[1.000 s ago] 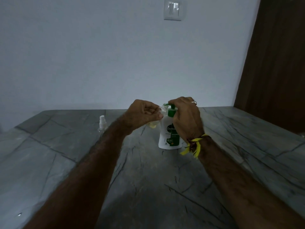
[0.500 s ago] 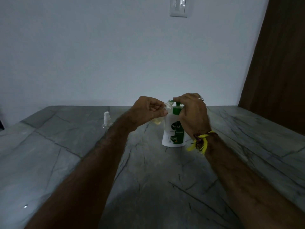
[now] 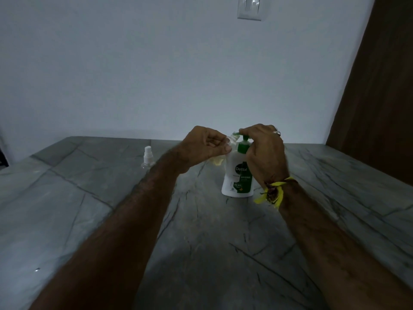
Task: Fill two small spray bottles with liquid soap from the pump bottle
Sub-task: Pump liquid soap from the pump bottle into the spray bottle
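A white pump bottle [image 3: 237,180] with a green label and green pump stands on the grey stone table [image 3: 201,242]. My right hand [image 3: 263,151] lies over the pump head, fingers curled on its top. My left hand [image 3: 205,148] grips a small clear spray bottle [image 3: 231,142], tilted with its open neck up against the pump spout; yellowish liquid shows in its lower end. A second small spray bottle [image 3: 148,158] with its white sprayer on stands upright to the left, partly behind my left forearm.
A pale wall [image 3: 178,74] rises right behind the table, with a light switch [image 3: 249,7] high up. A brown wooden door [image 3: 384,86] stands at the right. The table's stone surface runs wide to the left and right.
The view has tilted slightly, shifting the scene right and down in frame. Both hands stay at the pump bottle; the right hand keeps working the pump head.
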